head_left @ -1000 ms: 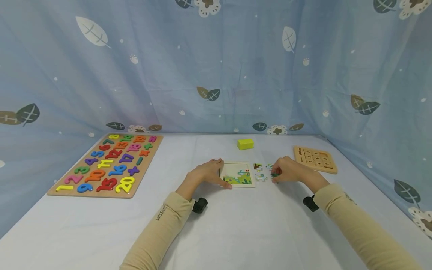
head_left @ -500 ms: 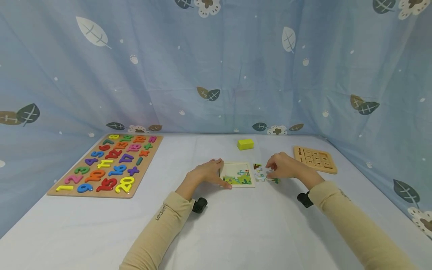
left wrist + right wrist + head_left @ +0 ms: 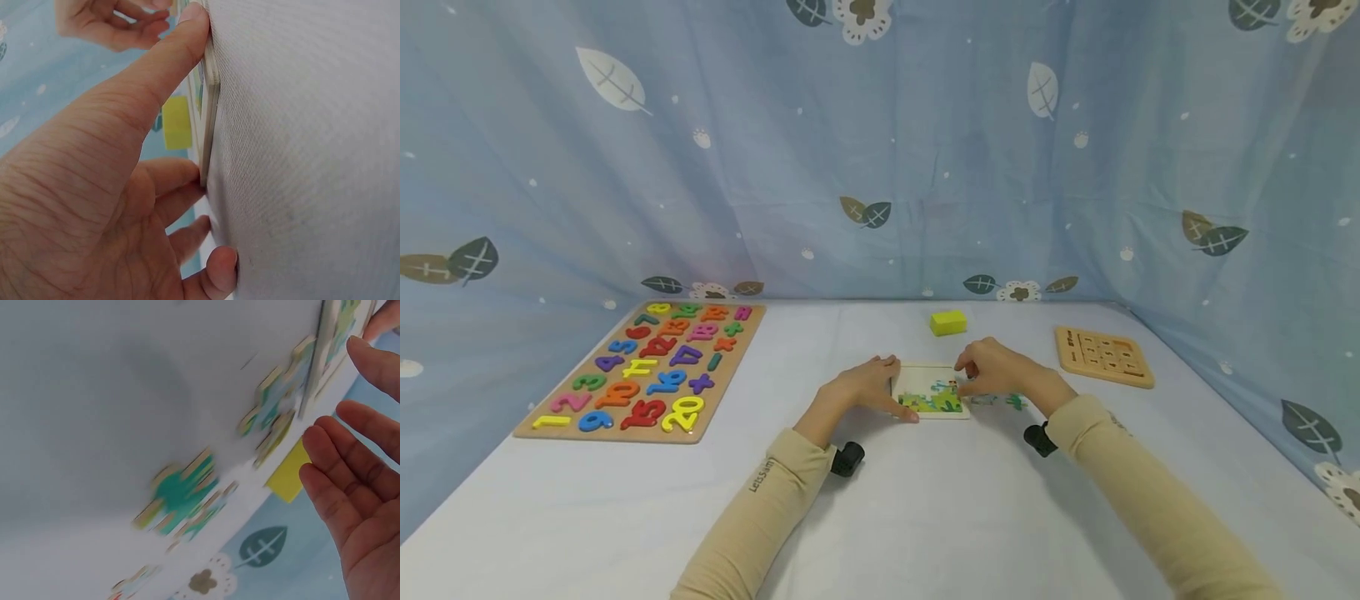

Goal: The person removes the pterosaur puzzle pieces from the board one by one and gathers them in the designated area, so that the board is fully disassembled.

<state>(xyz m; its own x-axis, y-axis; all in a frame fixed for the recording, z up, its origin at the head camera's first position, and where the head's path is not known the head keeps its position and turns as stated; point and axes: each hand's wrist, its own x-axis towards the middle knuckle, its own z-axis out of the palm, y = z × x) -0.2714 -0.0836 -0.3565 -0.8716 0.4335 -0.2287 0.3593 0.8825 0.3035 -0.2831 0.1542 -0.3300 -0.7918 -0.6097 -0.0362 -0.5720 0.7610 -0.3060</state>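
Note:
My left hand (image 3: 868, 387) holds the left side of a small framed jigsaw puzzle (image 3: 919, 377), whose lower part is filled with green picture pieces. In the left wrist view the thumb lies along the puzzle's near edge and the fingertips (image 3: 190, 169) touch another side. Over the puzzle's right edge hovers my right hand (image 3: 1000, 373); its thumb and fingers are apart, and the right wrist view shows nothing between them. Loose jigsaw pieces (image 3: 983, 400) lie right of the frame, partly hidden by that hand. One green jigsaw piece (image 3: 184, 490) lies farther out.
Behind the puzzle stands a yellow block (image 3: 948, 322). A wooden board with colourful numbers (image 3: 625, 375) lies at the left. To the right is a small wooden number board (image 3: 1103, 357). A blue patterned curtain (image 3: 880, 150) hangs behind the white table (image 3: 917, 517).
My right hand has moved left, from above the green loose piece to the puzzle's right edge, uncovering that piece. My left hand has stayed at the puzzle. The head view has shifted slightly.

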